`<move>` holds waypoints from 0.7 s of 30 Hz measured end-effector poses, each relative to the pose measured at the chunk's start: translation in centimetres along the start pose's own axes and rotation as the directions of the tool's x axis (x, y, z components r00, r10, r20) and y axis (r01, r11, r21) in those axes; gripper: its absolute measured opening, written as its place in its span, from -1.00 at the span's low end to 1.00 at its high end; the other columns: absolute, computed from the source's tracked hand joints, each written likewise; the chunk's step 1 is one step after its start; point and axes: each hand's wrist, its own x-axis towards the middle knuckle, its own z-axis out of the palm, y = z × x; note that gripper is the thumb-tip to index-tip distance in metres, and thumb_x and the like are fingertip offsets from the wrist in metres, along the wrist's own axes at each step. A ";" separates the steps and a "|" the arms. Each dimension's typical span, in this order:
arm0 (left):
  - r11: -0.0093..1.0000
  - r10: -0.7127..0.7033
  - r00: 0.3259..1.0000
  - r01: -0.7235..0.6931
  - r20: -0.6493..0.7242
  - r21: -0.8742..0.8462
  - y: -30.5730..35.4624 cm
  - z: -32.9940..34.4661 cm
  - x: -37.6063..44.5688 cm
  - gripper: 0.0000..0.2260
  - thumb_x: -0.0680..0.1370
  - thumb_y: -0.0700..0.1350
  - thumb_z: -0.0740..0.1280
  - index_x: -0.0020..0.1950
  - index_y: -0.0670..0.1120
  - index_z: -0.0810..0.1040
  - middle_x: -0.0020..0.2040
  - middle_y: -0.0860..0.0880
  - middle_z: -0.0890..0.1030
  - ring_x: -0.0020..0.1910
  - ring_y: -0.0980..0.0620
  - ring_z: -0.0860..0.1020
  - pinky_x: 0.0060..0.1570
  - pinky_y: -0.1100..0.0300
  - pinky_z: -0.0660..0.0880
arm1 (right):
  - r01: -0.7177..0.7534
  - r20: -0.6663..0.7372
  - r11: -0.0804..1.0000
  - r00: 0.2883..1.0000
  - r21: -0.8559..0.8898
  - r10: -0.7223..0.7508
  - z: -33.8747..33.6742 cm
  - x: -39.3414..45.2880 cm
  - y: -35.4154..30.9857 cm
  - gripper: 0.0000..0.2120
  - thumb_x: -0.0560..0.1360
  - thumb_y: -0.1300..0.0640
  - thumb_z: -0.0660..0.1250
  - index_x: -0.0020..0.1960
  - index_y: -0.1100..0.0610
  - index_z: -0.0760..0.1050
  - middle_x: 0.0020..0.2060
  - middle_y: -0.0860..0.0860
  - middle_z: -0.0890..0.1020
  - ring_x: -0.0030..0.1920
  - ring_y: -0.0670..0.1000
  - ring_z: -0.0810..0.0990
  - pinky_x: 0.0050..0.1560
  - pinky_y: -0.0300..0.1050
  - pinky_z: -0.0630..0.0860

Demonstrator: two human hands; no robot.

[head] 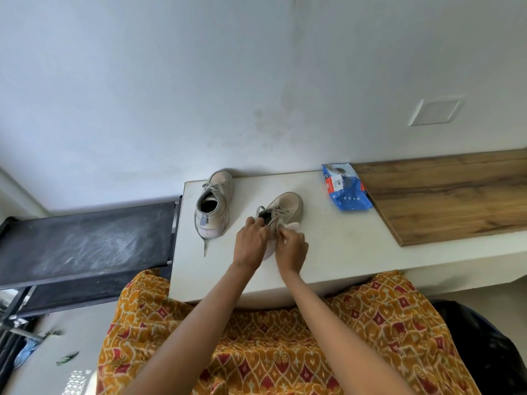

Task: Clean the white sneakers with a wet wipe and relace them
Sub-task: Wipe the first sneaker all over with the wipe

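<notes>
Setting: pale wall (171,81) behind a white table (336,252) in the head view; a blank switch plate (436,111) sits on the wall above the table's right end
Landmark: white table; every place below is told from it
Wooden board (445,195): lies on the table's right part, against the wall
Wipes packet (346,187): blue, crumpled, on the table at the wooden board's left edge, near the wall
Far sneaker (213,205): stands on the table's left rear corner, toe to the wall, opening up; one lace end trails off its heel toward the table's front
Near sneaker (286,208): at the table's middle, toe pointing away from the person; its heel part is hidden by the two hands
Left hand (251,240): fingers curled and clamped on the near sneaker's collar, at its left side
Right hand (292,246): fingers bunched together, pinching the wet wipe (293,225) against the near sneaker's right side
Black bench (85,240): just left of the table, lower, its top smeared with pale marks
Patterned cloth (271,346): orange and red, over the person's lap at the table's front edge
Dark bag (482,343): at the lower right, below the table's front
</notes>
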 end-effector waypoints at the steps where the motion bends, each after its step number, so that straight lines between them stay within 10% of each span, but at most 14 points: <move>1: 1.000 0.001 1.000 -0.001 0.003 0.002 0.0 0.0 0.0 -0.79 0.21 -0.26 0.56 -0.43 -0.09 0.54 -0.40 -0.02 0.50 -0.34 -0.03 0.50 -0.56 0.27 0.12 | 0.047 0.019 0.999 0.999 0.012 -0.048 -0.1 -1.1 0.4 -0.84 0.53 0.18 0.30 0.06 0.10 0.62 -0.14 0.07 0.67 -0.11 0.11 0.55 -0.12 -0.06 0.43; 6: 0.999 0.036 0.999 -0.036 -0.026 -0.008 -0.8 0.6 -0.1 -0.79 0.21 -0.20 0.59 -0.41 -0.04 0.56 -0.39 0.03 0.48 -0.34 0.00 0.48 -0.61 0.27 0.13 | 0.243 0.123 0.970 0.962 0.019 -0.243 -2.4 0.0 3.1 -0.80 0.48 0.18 0.37 0.10 0.06 0.62 -0.17 0.03 0.69 -0.14 0.03 0.53 -0.13 -0.07 0.47; 12: 0.956 0.246 0.964 -0.258 -0.098 -0.140 -4.7 1.1 0.4 -0.91 0.49 -0.09 0.35 -0.15 -0.05 0.64 -0.23 0.01 0.53 -0.24 -0.05 0.45 -0.59 0.14 0.39 | -0.120 0.072 0.993 0.990 0.003 0.120 -1.6 5.4 0.9 -0.75 0.55 0.14 0.27 0.20 0.07 0.57 0.01 0.13 0.66 0.07 0.19 0.53 0.02 -0.01 0.43; 21: 0.960 0.190 0.973 -0.211 -0.130 -0.182 -4.7 1.5 0.3 -0.91 0.39 -0.21 0.48 -0.14 -0.06 0.67 -0.31 0.00 0.51 -0.31 -0.08 0.44 -0.61 0.20 0.32 | 0.133 0.061 0.988 0.989 0.080 -0.138 -0.1 -2.1 1.9 -0.76 0.47 0.27 0.36 0.11 0.11 0.62 -0.12 0.06 0.69 -0.12 0.10 0.56 -0.08 0.01 0.53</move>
